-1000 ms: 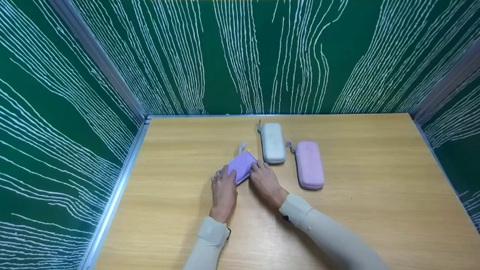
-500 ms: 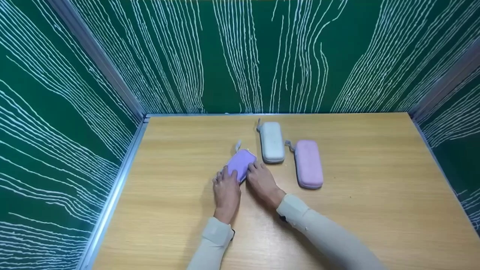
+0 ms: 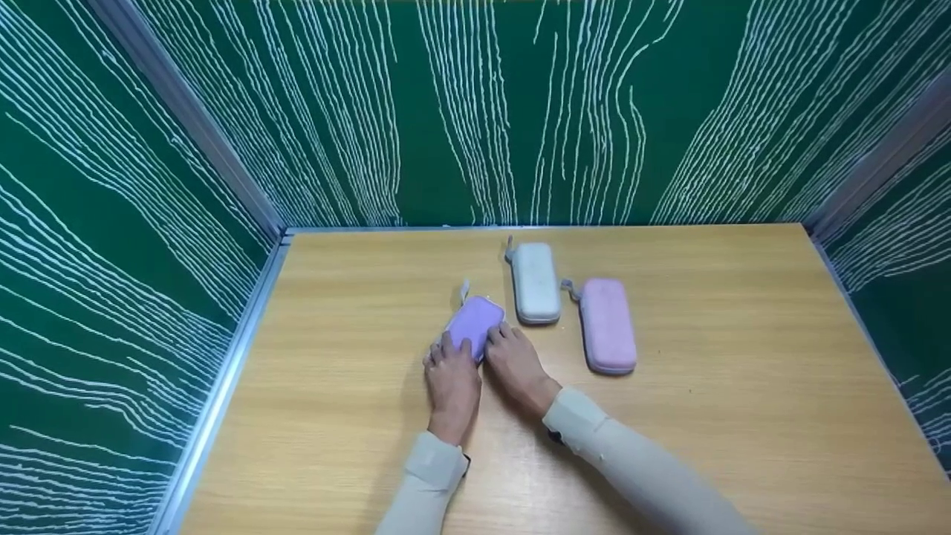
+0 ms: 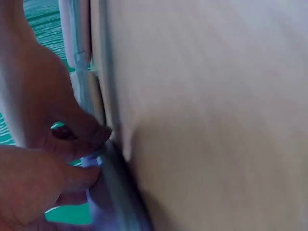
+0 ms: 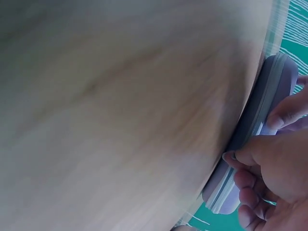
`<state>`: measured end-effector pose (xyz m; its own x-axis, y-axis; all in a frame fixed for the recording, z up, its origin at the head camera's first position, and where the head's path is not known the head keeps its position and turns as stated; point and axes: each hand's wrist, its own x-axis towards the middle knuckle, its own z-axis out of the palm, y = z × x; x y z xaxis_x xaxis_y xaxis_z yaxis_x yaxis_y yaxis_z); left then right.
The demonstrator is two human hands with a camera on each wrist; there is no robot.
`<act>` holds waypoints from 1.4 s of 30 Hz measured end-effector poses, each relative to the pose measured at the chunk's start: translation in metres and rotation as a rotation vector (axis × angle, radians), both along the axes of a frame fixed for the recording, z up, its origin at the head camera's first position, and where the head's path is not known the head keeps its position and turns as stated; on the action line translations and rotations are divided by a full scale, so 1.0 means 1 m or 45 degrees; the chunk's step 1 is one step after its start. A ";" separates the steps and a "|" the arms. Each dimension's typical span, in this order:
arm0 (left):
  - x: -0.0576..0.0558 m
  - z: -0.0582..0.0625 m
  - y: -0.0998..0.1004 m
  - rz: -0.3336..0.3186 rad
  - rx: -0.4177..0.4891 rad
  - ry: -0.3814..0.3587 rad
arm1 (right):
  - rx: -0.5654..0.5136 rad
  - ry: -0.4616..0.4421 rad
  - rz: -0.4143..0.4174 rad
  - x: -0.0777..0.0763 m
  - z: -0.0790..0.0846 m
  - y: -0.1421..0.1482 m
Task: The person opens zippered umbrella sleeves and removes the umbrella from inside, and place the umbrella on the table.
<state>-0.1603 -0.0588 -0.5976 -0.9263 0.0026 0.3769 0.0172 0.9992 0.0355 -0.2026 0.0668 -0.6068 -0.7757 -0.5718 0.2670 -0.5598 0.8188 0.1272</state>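
Observation:
A purple hard-shell zip case (image 3: 475,325) lies aslant on the wooden table, with its grey strap (image 3: 464,292) sticking out at the far left corner. My left hand (image 3: 455,386) grips its near left end, fingers and thumb on opposite sides. At the right long side, my right hand (image 3: 518,368) has thumb and index finger pinched on the zipper. In the right wrist view the zipper (image 5: 269,91) runs along the case's side and looks closed where it shows; the zipper pull is hidden by the fingers.
A pale grey zip case (image 3: 536,282) lies just beyond the right hand. Further right is a pink one (image 3: 608,325), its strap pointing left. Green walls with white wavy lines bound the wooden table (image 3: 334,357) at the back and sides.
The purple case has turned a little, its far end swinging left. My right hand has shifted slightly left and nearer along the case's edge; the left hand has moved slightly right.

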 end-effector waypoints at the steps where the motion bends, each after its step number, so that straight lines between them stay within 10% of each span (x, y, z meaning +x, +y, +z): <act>1: -0.001 0.001 -0.002 -0.025 0.029 -0.020 | 0.000 0.000 -0.005 0.000 0.000 0.000; 8: 0.000 0.010 -0.014 -0.127 0.216 -0.176 | -0.004 0.010 0.001 0.001 0.000 -0.003; 42: 0.004 0.001 0.001 -0.082 0.205 -0.041 | -0.046 0.001 0.004 0.007 0.003 0.002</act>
